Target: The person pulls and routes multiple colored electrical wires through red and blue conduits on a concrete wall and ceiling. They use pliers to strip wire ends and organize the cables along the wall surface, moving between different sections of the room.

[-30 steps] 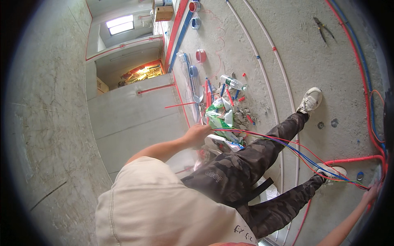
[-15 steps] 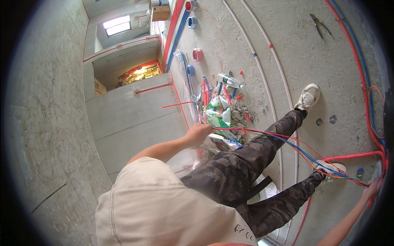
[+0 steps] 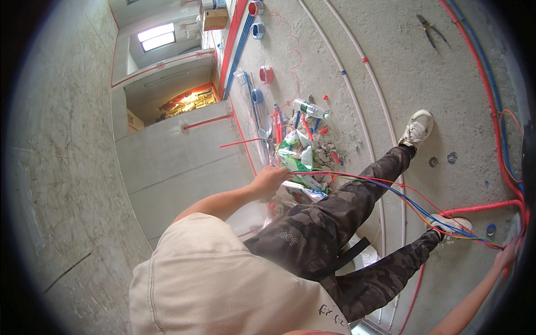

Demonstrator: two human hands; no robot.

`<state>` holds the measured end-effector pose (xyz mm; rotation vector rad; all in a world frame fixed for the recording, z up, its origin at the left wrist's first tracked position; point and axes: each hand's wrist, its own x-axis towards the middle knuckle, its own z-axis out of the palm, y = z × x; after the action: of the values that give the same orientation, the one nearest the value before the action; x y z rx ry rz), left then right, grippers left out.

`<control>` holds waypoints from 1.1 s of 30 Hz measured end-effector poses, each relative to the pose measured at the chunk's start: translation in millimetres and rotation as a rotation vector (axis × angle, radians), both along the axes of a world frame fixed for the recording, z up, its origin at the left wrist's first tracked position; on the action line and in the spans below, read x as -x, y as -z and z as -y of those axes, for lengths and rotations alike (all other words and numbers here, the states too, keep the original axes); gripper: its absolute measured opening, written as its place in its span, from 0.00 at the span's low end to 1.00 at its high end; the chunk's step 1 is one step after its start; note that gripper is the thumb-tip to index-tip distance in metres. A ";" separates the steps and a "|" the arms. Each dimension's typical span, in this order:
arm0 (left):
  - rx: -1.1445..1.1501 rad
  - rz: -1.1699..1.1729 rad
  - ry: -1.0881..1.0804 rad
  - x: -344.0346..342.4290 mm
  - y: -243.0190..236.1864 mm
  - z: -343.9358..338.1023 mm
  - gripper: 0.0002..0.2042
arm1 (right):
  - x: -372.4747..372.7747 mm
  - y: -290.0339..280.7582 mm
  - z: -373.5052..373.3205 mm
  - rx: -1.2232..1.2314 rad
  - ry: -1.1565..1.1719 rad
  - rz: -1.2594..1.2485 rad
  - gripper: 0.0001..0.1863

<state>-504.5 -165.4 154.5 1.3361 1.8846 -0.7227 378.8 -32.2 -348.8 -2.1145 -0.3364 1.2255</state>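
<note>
A bundle of thin electrical wires (image 3: pixel 391 187) in red, blue, green and yellow stretches across in front of my legs. At its left end my left hand (image 3: pixel 272 177) is closed around the wires. My right hand (image 3: pixel 507 254), at the far right edge, grips the other end of the bundle, close to where red conduit (image 3: pixel 480 207) meets the wall. Part of the right hand's fingers is lost in the dark rim. Between the hands the wires sag slightly and pass over my trouser leg and near one shoe (image 3: pixel 451 224).
Pliers (image 3: pixel 429 30) lie on the concrete floor at the upper right. Pale conduits (image 3: pixel 357 100) run along the floor. A plastic bottle (image 3: pixel 311 109), rubble (image 3: pixel 329 151) and a green-white bag (image 3: pixel 298 153) lie beyond my left hand. Wire coils (image 3: pixel 266 74) stand farther off.
The view has shifted slightly. Both hands keep their hold on the wires, and the bundle hangs almost the same way as before.
</note>
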 end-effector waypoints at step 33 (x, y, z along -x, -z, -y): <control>-0.249 0.236 -0.181 21.1 -17.9 4.2 0.08 | 77.8 -107.6 -26.3 0.184 -0.219 0.202 0.03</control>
<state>-525.6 -169.6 172.4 1.3143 1.9145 -0.2332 301.1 -5.9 -241.2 -2.4197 -0.5772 1.2042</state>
